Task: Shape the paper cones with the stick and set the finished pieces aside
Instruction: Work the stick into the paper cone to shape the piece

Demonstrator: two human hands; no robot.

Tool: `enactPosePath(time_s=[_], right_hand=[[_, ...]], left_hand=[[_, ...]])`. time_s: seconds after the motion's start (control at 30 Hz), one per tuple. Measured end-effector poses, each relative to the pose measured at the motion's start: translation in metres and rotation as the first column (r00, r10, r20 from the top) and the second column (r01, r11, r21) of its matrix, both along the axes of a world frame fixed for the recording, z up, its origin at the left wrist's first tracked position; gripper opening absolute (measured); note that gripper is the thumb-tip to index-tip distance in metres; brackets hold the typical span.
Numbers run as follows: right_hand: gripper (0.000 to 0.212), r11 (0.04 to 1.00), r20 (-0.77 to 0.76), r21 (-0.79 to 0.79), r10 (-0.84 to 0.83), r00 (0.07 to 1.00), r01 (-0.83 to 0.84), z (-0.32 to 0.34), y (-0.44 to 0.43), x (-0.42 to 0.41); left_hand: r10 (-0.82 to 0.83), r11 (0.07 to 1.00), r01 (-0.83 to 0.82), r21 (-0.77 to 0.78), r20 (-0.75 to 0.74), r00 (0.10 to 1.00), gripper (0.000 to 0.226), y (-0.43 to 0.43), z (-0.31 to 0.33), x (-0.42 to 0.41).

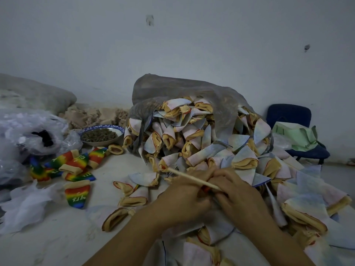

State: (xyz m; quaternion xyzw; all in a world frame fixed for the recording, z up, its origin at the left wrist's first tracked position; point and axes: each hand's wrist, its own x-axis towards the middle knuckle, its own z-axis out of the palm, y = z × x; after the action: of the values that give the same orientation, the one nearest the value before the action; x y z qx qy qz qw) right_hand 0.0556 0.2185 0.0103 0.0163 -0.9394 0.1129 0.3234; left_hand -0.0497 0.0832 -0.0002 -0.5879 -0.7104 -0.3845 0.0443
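- Head view, from where I stand: a pale wall (192,45) fills the upper half of the frame, with two small dark marks on it.
- Below it a white tabletop (57,237) spreads across the lower left and centre.
- A big heap of paper cones (201,135), pale blue-pink outside and tan inside, spills from a grey plastic bag (172,87) at centre. It runs down to the lower right corner, and loose ones lie around the hands.
- Crumpled clear plastic bags (23,127) pile up at the left edge, with grey and beige bedding (38,93) behind them.
- A blue chair (288,114) stands at the right edge with a green bag (294,135) on its seat.
- The left hand (180,196) and right hand (242,194) meet at lower centre, touching, backs turned up.
- The left fingers curl round a held cone (206,189). Only a red-orange sliver of it shows between the hands.
- Rainbow-striped pieces (73,166) lie in a cluster at the left, well apart from the heap.
- A blue-rimmed bowl (99,126) of dark bits sits just above that cluster.
- The stick (192,177) is thin and pale. It slants from the heap's foot down across the left fingers into the right hand, whose fingers pinch its near end.
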Motion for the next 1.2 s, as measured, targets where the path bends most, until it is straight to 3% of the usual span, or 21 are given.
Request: enactPosePath(time_s=[0.07, 0.13, 0.2, 0.23, 0.27, 0.3, 0.33, 0.37, 0.4, 0.43, 0.53, 0.73, 0.9, 1.07, 1.2], right_hand=[[0.027, 0.995, 0.005, 0.085, 0.05, 0.999, -0.05, -0.001, -0.007, 0.0], [0.026, 0.998, -0.022, 0.013, 0.068, 0.997, -0.068, -0.002, -0.01, -0.002], [0.018, 0.985, -0.076, -0.162, 0.047, 0.996, -0.059, -0.003, -0.009, -0.002], [0.017, 0.979, -0.101, -0.201, 0.022, 0.995, -0.042, -0.005, -0.006, -0.003], [0.023, 0.977, -0.103, -0.213, -0.003, 0.995, -0.019, -0.005, -0.004, -0.002], [0.034, 0.977, -0.095, -0.211, -0.011, 0.995, -0.01, -0.006, -0.004, -0.001], [0.045, 0.983, -0.082, -0.184, -0.011, 0.997, -0.004, -0.007, -0.004, 0.0], [0.052, 0.988, -0.056, -0.156, -0.006, 0.998, -0.003, -0.009, -0.006, 0.001], [0.053, 0.991, -0.025, -0.133, -0.012, 1.0, 0.008, -0.012, -0.007, 0.001], [0.05, 0.991, 0.007, -0.131, -0.018, 1.0, 0.018, -0.014, -0.008, 0.0], [0.039, 0.997, 0.084, -0.061, -0.037, 0.996, 0.042, -0.018, -0.005, -0.002], [0.042, 0.998, 0.173, 0.011, -0.065, 0.983, 0.064, -0.024, -0.003, -0.004], [0.038, 0.997, 0.123, -0.035, -0.062, 0.99, 0.067, -0.025, -0.011, -0.006], [0.037, 0.998, 0.088, -0.059, -0.033, 0.996, 0.039, -0.021, -0.017, -0.003], [0.034, 0.999, 0.043, 0.004, -0.047, 0.998, 0.046, -0.018, -0.027, -0.005]], left_hand=[[0.046, 0.998, -0.046, 0.036, 0.008, 0.999, 0.021, 0.002, -0.004, 0.0], [0.048, 0.994, -0.054, 0.096, 0.063, 0.997, 0.013, 0.004, -0.009, -0.004], [0.061, 0.984, -0.117, 0.131, 0.371, 0.927, 0.008, 0.007, -0.006, -0.007], [0.086, 0.97, -0.2, 0.136, 0.579, 0.811, 0.015, 0.008, -0.003, -0.009], [0.07, 0.954, -0.269, 0.133, 0.773, 0.63, 0.026, 0.008, 0.0, -0.012], [-0.048, 0.937, -0.3, 0.179, 0.917, 0.397, 0.036, 0.008, 0.003, -0.017], [-0.25, 0.904, -0.321, 0.284, 0.958, 0.142, 0.042, 0.007, 0.005, -0.022], [-0.437, 0.853, -0.353, 0.385, 0.896, -0.079, 0.046, 0.003, 0.007, -0.027], [-0.554, 0.805, -0.385, 0.452, 0.805, -0.213, 0.049, 0.0, 0.008, -0.031], [-0.618, 0.767, -0.412, 0.492, 0.739, -0.268, 0.049, -0.003, 0.006, -0.035], [-0.684, 0.707, -0.48, 0.519, 0.673, -0.282, 0.046, -0.006, 0.004, -0.039], [-0.702, 0.677, -0.526, 0.514, 0.665, -0.254, 0.047, -0.006, 0.007, -0.04], [-0.593, 0.748, -0.431, 0.505, 0.8, -0.091, 0.029, 0.001, 0.007, -0.025], [-0.549, 0.751, -0.412, 0.516, 0.835, 0.047, 0.037, 0.007, 0.007, -0.019], [-0.544, 0.724, -0.446, 0.526, 0.833, 0.101, 0.037, 0.015, 0.005, -0.014]])
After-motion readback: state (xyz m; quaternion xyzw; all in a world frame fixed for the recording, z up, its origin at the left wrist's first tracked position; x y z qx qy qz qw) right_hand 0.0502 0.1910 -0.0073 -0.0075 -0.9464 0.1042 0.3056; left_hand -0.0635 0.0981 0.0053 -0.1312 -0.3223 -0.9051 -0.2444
